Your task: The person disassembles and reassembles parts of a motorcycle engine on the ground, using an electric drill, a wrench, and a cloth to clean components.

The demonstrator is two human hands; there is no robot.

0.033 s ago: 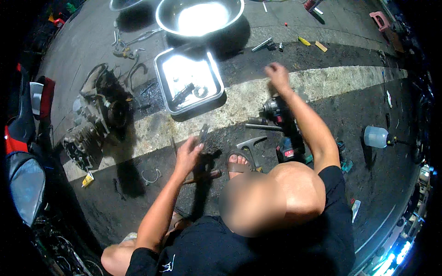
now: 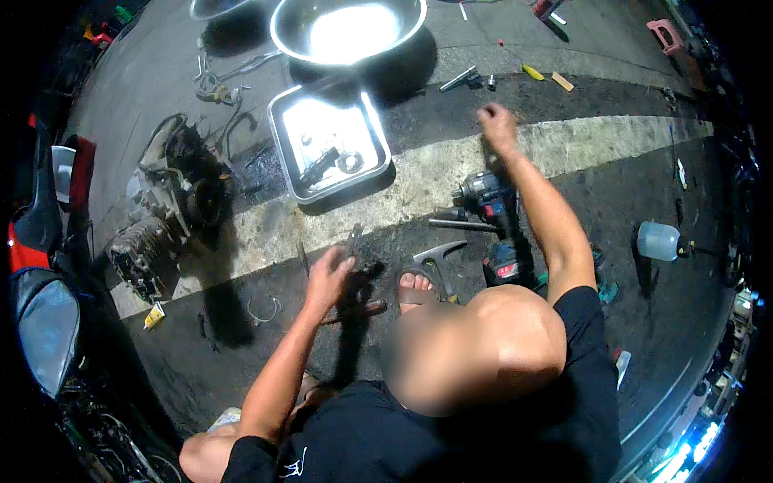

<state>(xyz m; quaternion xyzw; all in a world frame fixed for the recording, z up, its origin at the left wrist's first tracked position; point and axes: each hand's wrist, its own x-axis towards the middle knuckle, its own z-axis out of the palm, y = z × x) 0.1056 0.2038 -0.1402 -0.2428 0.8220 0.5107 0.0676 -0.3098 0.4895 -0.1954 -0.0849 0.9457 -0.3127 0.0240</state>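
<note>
My left hand [image 2: 331,272] is closed on a narrow dark metal piece [image 2: 353,238] above the floor, left of my sandalled foot [image 2: 415,285]. My right hand [image 2: 497,125] is raised beyond the power tools, its fingertips pinched; whatever they hold, if anything, is hidden. Below that hand lie a power impact tool [image 2: 493,196], a dark bar [image 2: 460,224] and another cordless tool [image 2: 505,262]. A hammer [image 2: 439,253] rests by my foot. A metal tray [image 2: 284,145] with dark parts in it sits ahead of my left hand.
A dirty engine [image 2: 149,249] stands at left beside red-and-dark bodywork [image 2: 24,245]. Steel bowls [image 2: 290,32] are at the top. A plastic bottle [image 2: 658,241] is at right. A socket tool [image 2: 459,78], yellow piece [image 2: 531,72] and pink plastic item [image 2: 664,36] lie farther out on the floor.
My right hand has moved a little up and to the right, showing more of the impact tool. My left hand has shifted slightly down and left, still holding the metal piece.
</note>
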